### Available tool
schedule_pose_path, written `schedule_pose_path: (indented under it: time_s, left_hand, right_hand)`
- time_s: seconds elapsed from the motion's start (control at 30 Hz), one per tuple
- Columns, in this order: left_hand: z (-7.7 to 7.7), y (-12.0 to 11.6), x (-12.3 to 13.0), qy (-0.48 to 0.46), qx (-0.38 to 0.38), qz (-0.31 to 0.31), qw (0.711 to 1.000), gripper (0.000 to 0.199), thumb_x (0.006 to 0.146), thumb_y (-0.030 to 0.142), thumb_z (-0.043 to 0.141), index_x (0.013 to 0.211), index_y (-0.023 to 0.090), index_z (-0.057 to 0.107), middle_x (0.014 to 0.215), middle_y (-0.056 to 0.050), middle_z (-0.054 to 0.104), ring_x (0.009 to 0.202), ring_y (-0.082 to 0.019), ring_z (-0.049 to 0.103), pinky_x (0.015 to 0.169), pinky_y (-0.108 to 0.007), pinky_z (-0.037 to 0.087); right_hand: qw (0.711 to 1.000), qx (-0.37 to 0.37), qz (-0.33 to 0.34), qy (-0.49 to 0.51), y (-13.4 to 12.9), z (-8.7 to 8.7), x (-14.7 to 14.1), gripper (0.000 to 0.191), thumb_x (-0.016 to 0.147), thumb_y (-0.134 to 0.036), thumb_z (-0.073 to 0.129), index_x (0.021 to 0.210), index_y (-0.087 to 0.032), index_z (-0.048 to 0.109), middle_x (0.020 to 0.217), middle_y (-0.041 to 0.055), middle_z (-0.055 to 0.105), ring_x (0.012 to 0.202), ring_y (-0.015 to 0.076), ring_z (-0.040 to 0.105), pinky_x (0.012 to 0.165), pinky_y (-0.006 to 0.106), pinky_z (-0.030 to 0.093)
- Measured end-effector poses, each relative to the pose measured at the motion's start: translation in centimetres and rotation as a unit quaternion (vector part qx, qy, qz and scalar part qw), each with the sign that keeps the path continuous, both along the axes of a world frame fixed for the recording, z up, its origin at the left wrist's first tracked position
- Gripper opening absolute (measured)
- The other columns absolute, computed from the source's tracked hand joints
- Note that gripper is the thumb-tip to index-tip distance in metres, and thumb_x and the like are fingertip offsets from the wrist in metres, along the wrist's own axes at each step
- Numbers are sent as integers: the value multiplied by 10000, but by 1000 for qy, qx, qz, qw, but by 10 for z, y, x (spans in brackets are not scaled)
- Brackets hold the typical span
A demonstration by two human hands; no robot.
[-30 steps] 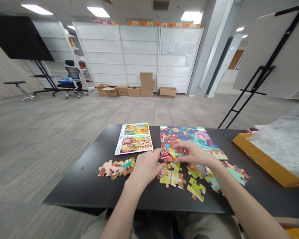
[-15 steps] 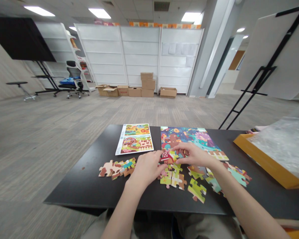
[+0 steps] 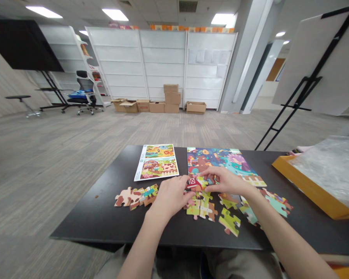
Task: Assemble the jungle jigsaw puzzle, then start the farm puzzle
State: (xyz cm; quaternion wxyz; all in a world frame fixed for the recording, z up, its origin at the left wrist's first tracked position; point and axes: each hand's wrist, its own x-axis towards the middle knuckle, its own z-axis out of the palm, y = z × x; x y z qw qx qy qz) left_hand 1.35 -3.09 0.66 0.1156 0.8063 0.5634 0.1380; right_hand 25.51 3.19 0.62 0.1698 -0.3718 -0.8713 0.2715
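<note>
My left hand is closed, thumb and fingers at the left side of a puzzle piece with a red barn on it. At that piece's right side, my right hand is closed too, its fingers curled and thumb against the edge. Just below lie joined puzzle pieces showing green grass and a white fence. Cow-patterned puzzle pieces sit left of my left hand. A loose green puzzle piece rests nearer the front edge. My fingers partly hide the barn piece.
A printed picture sheet lies at the table's back left. A colourful puzzle board is behind my hands. More pieces lie under and beyond my right forearm. An orange box with clear plastic wrap stands at the right of the black table.
</note>
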Motion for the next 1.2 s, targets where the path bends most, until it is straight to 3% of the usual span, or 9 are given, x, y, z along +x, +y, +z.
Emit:
schedule_pose_path:
  time_s: [0.5,0.73,1.2]
  left_hand:
    - [1,0,0,-4,-11,-17,1000,318,897,365,672,1188,241,639,1070,-42,753,970,-233,710,782,-300,495]
    - [0,1,-1,-23,-3,-3,1000,390,879,348,693,1245,242,613,1131,-44,753,1004,-231,708,811,-300,491]
    - [2,0,0,-7,-5,3,1000,378,893,360,674,1247,243,611,1128,-44,750,1024,-239,708,832,-313,501]
  right_hand:
    - [1000,-30,-5,-1,-3,3,-2,503,770,-475,807,1210,-256,705,1200,67,727,1096,268,662,969,375,493]
    - [999,-38,-24,7,-5,4,-6,497,780,-498,785,1166,-199,693,924,41,719,813,202,646,765,315,503]
    - [999,-33,-18,8,-6,2,-7,484,786,-496,771,1174,-224,671,918,31,701,792,193,628,724,302,491]
